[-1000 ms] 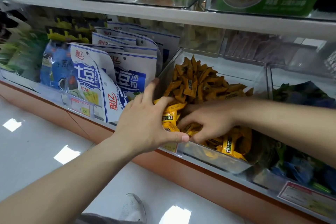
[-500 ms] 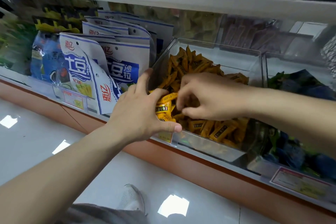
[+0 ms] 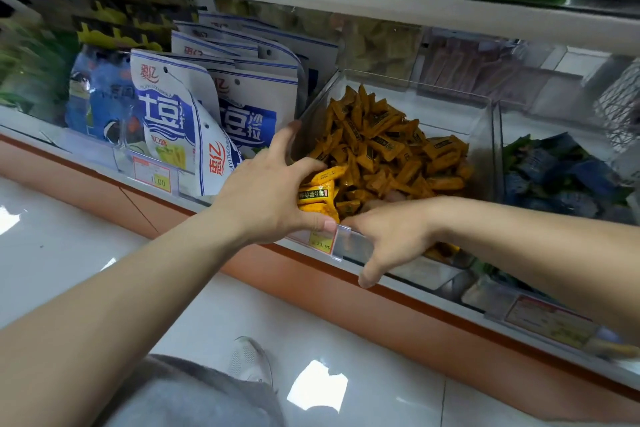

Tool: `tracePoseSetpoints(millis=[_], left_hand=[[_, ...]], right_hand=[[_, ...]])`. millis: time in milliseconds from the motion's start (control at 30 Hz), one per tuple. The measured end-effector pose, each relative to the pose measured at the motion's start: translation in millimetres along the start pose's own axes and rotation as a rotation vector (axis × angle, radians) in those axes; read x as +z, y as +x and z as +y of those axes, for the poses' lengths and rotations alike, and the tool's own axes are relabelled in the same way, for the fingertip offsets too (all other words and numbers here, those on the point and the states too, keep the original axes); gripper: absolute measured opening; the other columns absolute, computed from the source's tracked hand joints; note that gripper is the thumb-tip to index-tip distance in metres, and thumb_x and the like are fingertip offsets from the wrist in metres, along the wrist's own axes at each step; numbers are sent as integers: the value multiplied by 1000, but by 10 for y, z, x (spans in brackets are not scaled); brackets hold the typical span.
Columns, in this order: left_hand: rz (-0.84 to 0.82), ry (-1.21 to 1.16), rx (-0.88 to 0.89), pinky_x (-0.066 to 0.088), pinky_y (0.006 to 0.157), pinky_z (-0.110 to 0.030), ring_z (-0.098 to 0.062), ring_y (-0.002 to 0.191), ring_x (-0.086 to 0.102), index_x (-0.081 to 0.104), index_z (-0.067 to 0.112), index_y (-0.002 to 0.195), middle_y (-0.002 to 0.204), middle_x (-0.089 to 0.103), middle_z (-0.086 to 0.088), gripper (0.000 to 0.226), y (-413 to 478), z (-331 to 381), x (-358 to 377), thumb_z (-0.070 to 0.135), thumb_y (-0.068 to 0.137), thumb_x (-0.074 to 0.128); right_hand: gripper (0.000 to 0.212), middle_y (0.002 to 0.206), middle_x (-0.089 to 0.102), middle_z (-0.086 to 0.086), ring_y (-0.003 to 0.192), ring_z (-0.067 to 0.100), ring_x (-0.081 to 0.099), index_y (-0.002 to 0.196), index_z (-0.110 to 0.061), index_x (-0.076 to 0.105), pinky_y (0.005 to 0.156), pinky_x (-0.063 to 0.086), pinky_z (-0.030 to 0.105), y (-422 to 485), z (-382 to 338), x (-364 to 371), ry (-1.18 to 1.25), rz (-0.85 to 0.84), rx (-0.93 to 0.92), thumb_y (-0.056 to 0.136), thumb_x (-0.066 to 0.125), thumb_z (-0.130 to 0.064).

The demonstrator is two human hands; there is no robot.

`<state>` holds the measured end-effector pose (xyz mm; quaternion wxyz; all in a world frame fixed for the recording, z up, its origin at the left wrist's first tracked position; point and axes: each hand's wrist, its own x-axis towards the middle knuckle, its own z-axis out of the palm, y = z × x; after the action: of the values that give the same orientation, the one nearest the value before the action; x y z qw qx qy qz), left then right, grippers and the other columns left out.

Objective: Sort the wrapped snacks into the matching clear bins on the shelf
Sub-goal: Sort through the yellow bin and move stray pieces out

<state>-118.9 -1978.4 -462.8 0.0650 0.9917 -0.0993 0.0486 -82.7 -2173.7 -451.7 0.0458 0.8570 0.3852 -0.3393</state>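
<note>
A clear bin on the lower shelf holds a heap of small orange-yellow wrapped snacks. My left hand is at the bin's front left corner, thumb and fingers closed around a small stack of the same yellow snacks. My right hand is at the bin's front wall. Its fingers dip inside among the snacks and are hidden, while its thumb hangs down outside the wall. Whether it holds anything is hidden.
White-and-blue snack bags stand upright left of the bin. A second clear bin to the right holds blue and green wrapped snacks. Price tags line the shelf edge. An upper shelf overhangs close above. My shoe is on the white floor.
My right hand rose over the heap, then dropped to the bin's front wall with its thumb outside. My left hand stayed at the corner with the yellow stack.
</note>
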Motion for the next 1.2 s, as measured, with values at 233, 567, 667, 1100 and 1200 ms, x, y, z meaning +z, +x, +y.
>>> tracePoseSetpoints(millis=[233,567,667,1100,1200], left_hand=[[11,5,-11,44,104,-49,-34,137,40,44,44,140,163,1,4,103,-13,15,-2,98,52,41],[7,12,-14,45,103,-50,-34,135,42,44,43,140,162,4,2,102,-4,6,8,99,54,45],[-24,20,-2,43,105,-50,-34,137,39,45,43,140,163,4,-1,103,3,25,-24,99,54,42],[225,-534,7,54,85,-22,2,98,63,62,29,119,109,69,14,49,156,513,-174,53,79,75],[300,-657,-73,46,64,-8,5,79,62,63,33,95,86,66,17,21,243,525,-167,39,82,78]], right_hand=[[52,92,62,4,76,21,58,112,-11,60,64,49,37,44,1,59,51,154,44,74,79,-42],[24,79,67,-4,71,9,60,93,-17,64,63,48,25,-88,202,-29,516,251,-106,80,81,-28],[21,75,66,-10,68,5,59,90,-20,64,63,47,23,-158,264,-58,540,260,-109,82,79,-31],[33,94,75,3,89,21,73,113,-14,65,75,55,25,-467,567,-355,898,374,-128,84,77,-25],[44,101,76,5,94,21,73,121,-12,61,89,57,37,-525,647,-356,933,395,-47,83,75,-30]])
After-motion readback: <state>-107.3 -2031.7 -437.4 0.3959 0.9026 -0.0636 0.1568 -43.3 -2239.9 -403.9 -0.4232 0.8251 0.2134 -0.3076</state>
